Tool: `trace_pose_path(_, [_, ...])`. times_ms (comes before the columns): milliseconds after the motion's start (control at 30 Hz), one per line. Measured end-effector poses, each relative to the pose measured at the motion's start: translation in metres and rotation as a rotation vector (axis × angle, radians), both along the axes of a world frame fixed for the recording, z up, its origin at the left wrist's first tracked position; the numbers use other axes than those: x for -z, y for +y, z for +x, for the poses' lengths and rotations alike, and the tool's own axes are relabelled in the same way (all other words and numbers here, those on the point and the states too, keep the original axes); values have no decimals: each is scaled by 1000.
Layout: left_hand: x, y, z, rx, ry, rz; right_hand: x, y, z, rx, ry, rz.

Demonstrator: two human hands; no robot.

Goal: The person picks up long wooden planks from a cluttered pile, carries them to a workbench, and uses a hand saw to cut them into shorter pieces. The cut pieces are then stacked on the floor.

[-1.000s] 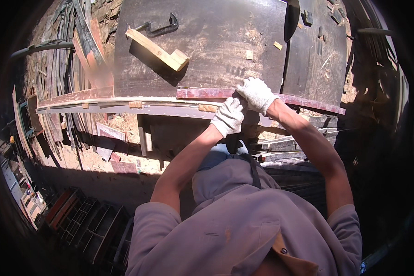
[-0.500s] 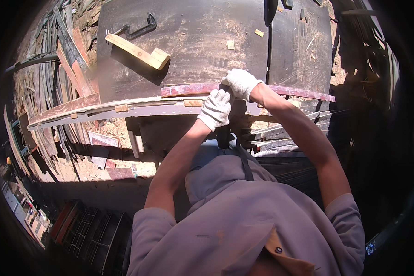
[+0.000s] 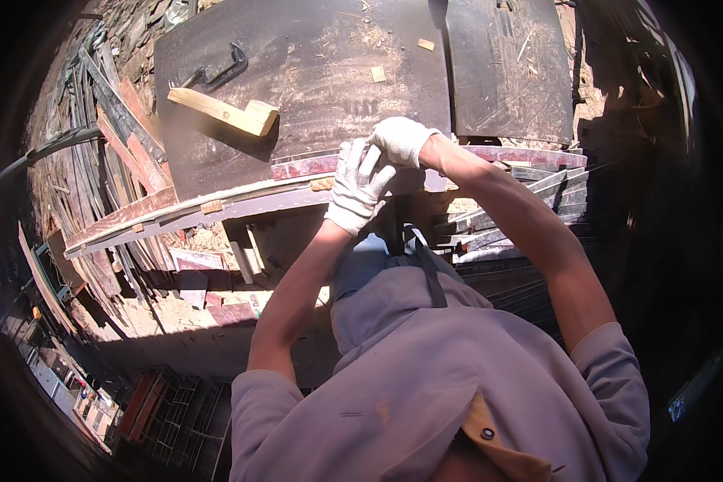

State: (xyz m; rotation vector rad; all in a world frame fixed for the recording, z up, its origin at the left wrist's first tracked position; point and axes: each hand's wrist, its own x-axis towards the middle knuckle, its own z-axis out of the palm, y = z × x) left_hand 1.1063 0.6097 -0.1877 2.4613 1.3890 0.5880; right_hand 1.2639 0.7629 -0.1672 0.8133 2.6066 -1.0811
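Note:
My left hand [image 3: 356,189], in a white knit glove, lies across a reddish wooden strip [image 3: 305,165] with its fingers stretched and a little apart. Right beside it, at the far side of the strip, my gloved right hand [image 3: 402,142] is closed with its fingers curled down. Whatever it grips is hidden behind the fingers. The strip runs along the near edge of a dark worktable [image 3: 321,72]. Just nearer to me lies a long, pale, slightly curved board [image 3: 161,215], with small wooden blocks [image 3: 211,206] set along it.
A pale L-shaped timber piece [image 3: 221,111] and a black C-clamp [image 3: 221,72] lie on the table's left part. Small wood chips [image 3: 377,74] are scattered farther back. Long scrap strips [image 3: 96,169] are heaped at the left, and stacked boards [image 3: 530,205] stand at the right.
My left hand has gone from curled to stretched-out fingers and shifted slightly left. The right hand stays closed beside it. The whole view has shifted and turned a little.

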Motion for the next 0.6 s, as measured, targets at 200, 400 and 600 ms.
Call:
trace_pose_path(200, [-15, 14, -8, -153, 57, -73, -22, -13, 8, 109, 86, -17])
trace_pose_path(400, [-18, 16, -7, -130, 285, -303, -25, -29, 53, 233, 157, 147])
trace_pose_path(600, [-19, 14, -8, -132, 280, -248, -23, -49, 276, 516, -129, 545])
